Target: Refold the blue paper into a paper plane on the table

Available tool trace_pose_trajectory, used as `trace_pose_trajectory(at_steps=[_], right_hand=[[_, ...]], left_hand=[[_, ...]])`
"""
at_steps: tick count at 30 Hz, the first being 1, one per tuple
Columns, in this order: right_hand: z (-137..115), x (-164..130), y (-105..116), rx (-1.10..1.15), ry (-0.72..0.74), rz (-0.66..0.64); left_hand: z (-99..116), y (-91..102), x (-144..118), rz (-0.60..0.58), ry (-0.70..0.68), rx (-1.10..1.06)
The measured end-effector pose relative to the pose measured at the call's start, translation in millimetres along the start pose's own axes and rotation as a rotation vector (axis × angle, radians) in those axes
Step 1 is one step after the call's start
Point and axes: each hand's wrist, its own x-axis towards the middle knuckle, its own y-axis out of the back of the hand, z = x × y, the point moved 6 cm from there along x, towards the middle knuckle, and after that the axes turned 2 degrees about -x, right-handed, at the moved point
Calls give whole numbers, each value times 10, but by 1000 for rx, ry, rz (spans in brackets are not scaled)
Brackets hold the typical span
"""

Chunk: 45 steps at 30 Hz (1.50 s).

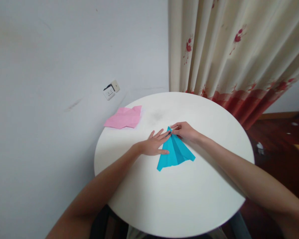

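white wall (64, 49) on left, flowered curtain (221, 49) on right. round white table (176, 202) between, two sheets on it. blue paper (173, 153) near middle of table, creased like fan, narrow end pointing away from person. pink paper (126, 117), wrinkled, at far left rim. left hand (151, 146): fingers spread wide, laid over blue paper's left edge. right hand (185, 131): fingers bent, narrow, at its tip; can't tell from here whether pinching. wall socket (109, 93) beyond pink paper.
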Motion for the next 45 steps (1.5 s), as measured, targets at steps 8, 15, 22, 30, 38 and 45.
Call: trace_pose_trajectory(at_steps=[8, 15, 22, 30, 38, 45], right_hand=[[45, 75, -5, -436, 169, 41], [-26, 67, 42, -529, 221, 30], [-60, 58, 25, -479, 258, -80], [-117, 8, -28, -420, 278, -151], [-142, -47, -99, -438, 280, -186], [-205, -150, -170, -706, 307, -97]], left_hand=[[6, 23, 11, 61, -29, -11], [2, 116, 29, 277, -123, -13], [69, 215, 6, 401, -255, -48], [85, 234, -5, 402, -260, -52], [70, 261, -3, 375, -228, -93], [-59, 369, 11, 459, -157, -153]])
